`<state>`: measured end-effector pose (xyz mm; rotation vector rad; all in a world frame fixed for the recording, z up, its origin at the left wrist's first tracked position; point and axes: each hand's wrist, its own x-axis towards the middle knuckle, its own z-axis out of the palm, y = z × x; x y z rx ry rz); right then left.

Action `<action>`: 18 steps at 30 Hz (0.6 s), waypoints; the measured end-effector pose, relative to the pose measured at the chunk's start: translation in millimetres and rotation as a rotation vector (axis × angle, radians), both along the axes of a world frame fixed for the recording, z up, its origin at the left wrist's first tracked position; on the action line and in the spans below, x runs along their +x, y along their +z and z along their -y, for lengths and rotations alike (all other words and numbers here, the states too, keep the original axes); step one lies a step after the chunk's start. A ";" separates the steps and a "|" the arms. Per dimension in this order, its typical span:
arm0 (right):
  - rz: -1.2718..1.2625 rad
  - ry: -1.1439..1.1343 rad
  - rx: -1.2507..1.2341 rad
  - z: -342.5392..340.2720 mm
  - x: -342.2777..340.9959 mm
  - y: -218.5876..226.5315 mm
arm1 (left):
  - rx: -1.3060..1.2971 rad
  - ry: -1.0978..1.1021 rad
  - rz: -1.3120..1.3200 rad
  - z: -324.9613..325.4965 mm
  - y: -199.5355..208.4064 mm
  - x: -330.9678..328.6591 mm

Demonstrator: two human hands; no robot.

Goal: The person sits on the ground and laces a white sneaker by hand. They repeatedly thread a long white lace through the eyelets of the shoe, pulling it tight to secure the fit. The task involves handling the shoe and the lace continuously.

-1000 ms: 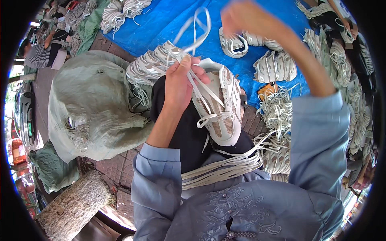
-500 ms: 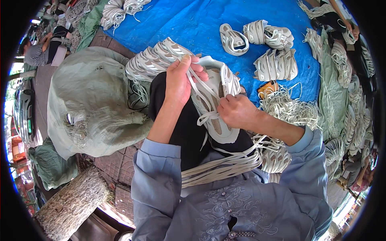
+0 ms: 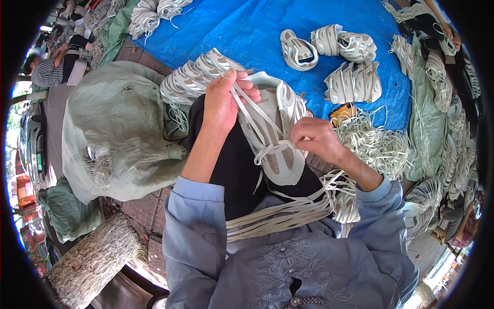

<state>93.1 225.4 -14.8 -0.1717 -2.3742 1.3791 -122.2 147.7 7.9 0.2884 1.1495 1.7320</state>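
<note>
A white and beige shoe upper (image 3: 284, 164) lies across my lap on dark cloth, its toe pointing toward me. My left hand (image 3: 226, 100) is closed over the upper's far left side, pinching a flat white shoelace (image 3: 260, 112). From there the lace stretches down to the lacing near the toe, where a strand crosses the upper and a loose end hangs at the left. My right hand (image 3: 318, 139) is at the upper's right lacing edge, fingertips pinched together. What those fingertips grip is hidden.
A bundle of loose laces (image 3: 283, 219) lies across my lap. More laces are heaped (image 3: 373, 147) at the right. Nested shoe uppers (image 3: 354, 83) sit on a blue tarp (image 3: 226, 28). A full woven sack (image 3: 116, 129) stands left, beside a log (image 3: 95, 257). Other people sit nearby.
My right hand has moved right and slightly toward me, from over the lacing to the upper's edge. My left hand has shifted slightly left, still pinching the lace.
</note>
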 end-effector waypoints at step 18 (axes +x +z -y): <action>0.430 -0.281 -0.558 -9.5 2.7 1.5 | -0.008 -0.052 -0.046 3.6 -0.4 -1.0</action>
